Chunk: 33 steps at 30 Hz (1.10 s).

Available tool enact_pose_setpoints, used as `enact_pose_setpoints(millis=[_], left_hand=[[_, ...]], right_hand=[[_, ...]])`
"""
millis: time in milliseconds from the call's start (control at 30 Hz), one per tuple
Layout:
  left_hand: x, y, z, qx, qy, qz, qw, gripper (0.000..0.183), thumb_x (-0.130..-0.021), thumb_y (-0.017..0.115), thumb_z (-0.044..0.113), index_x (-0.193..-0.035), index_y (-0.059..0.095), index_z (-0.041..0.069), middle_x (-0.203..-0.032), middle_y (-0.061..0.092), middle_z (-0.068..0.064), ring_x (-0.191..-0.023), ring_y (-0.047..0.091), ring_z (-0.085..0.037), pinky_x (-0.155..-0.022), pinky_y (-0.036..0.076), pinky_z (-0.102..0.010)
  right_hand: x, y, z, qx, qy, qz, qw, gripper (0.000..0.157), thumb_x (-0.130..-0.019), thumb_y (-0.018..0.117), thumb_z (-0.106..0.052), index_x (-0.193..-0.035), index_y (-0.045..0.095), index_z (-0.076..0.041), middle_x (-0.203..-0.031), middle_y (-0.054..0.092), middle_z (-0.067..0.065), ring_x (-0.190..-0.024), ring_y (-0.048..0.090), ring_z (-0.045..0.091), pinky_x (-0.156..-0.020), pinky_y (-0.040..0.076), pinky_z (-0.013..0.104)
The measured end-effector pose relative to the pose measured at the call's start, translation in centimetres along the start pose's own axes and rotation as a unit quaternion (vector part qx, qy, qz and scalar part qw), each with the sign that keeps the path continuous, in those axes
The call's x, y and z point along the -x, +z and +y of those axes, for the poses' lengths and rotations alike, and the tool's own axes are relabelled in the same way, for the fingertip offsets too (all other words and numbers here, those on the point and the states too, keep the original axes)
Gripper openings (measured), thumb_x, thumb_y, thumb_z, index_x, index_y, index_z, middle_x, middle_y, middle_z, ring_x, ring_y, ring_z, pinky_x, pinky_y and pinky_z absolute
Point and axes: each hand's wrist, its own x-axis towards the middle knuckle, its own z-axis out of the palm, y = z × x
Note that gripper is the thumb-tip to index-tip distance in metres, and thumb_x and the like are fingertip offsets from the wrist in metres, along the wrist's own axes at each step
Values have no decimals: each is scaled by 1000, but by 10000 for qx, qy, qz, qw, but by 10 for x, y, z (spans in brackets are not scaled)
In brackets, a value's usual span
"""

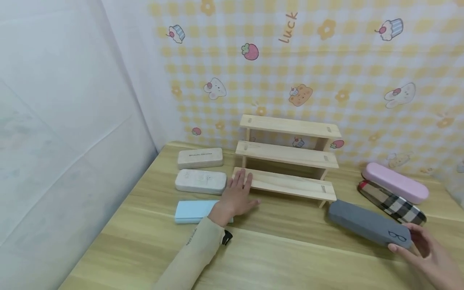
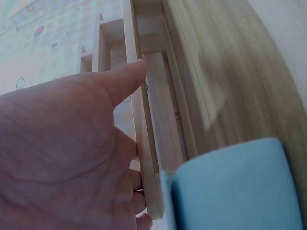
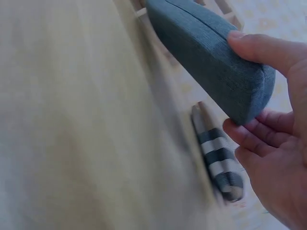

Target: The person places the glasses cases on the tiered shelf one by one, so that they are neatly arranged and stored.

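My right hand (image 1: 431, 253) grips the right end of a grey-blue glasses case (image 1: 366, 222), which has a small glasses print. In the right wrist view the thumb lies on the case's upper side and the fingers are below; the case (image 3: 206, 52) is held off the tabletop. Its far end comes near the right corner of a three-step wooden stand (image 1: 290, 183). With fingers extended, my left hand (image 1: 235, 199) touches the left end of the stand's lowest step. A light blue case (image 1: 195, 210) lies beneath the left forearm, partly covered by it.
Left of the stand lie a beige case (image 1: 200, 158) and a whitish case (image 1: 200, 182). To the right are a pink case (image 1: 395, 182) and a plaid case (image 1: 393, 203), side by side. A patterned yellow cloth (image 1: 272, 72) hangs behind the wooden table (image 1: 145, 241).
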Motion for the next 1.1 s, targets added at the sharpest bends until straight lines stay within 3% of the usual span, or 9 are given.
enact_pose_setpoints(millis=[67,167,300,467,633,767,967,1100], left_hand=[[0,0,2,-55,27,1,10000,84,-93,43,55,-150,5,6,-153,-2,-17,-140,-3,-28,-111,10,-44],[-1,-1,4,-149,40,53,9999,84,-93,43,56,-150,6,6,-153,-2,-18,-140,-3,-28,-111,10,-44],[-1,-2,5,-191,26,93,9998,84,-92,42,56,-150,7,6,-153,-1,-18,-140,-2,-28,-111,11,-44],[0,-3,6,-153,10,75,9999,85,-92,43,56,-150,7,5,-153,-1,-18,-140,-2,-28,-111,11,-44],[-1,-2,5,-150,-10,127,9998,85,-92,45,56,-150,8,5,-153,0,-18,-140,-1,-29,-111,12,-44],[-2,-1,4,-185,-43,137,9997,85,-91,44,56,-150,8,6,-154,0,-18,-140,-1,-28,-111,12,-44],[-2,1,3,-202,-73,148,9997,85,-92,44,56,-150,7,6,-154,0,-18,-140,-1,-28,-111,11,-44],[-2,3,3,-190,-92,100,9997,85,-92,44,56,-150,7,6,-153,-1,-18,-140,-2,-28,-111,11,-44]], right_hand=[[3,-3,-3,-248,-198,258,9992,62,-86,67,-13,-137,32,-12,-122,44,2,-120,28,-10,-90,15,-2],[3,-12,-5,-705,-689,827,9917,64,-78,69,9,-124,41,-27,-107,43,-21,-99,41,-11,-90,23,2],[-3,-27,-6,-937,-1302,1263,9789,75,-66,62,29,-115,47,-27,-102,49,-17,-87,46,-7,-80,35,6],[-14,-39,-9,-1405,-1664,1158,9691,73,-63,57,33,-109,52,-22,-97,52,-13,-80,48,-4,-67,37,4],[-25,-40,-22,-2013,-1992,925,9546,75,-64,53,36,-121,51,-11,-108,54,-9,-96,51,-3,-81,36,3],[-38,-40,-47,-2798,-2180,422,9340,71,-64,54,37,-125,50,1,-116,55,-3,-104,51,2,-85,35,4],[-56,-35,-90,-1289,-1788,152,9753,66,-77,62,20,-130,43,-15,-117,46,-9,-103,46,-4,-80,35,2],[-71,-26,-110,-962,-1790,-42,9791,63,-81,64,11,-132,39,-18,-117,43,-11,-105,42,-5,-82,34,3]])
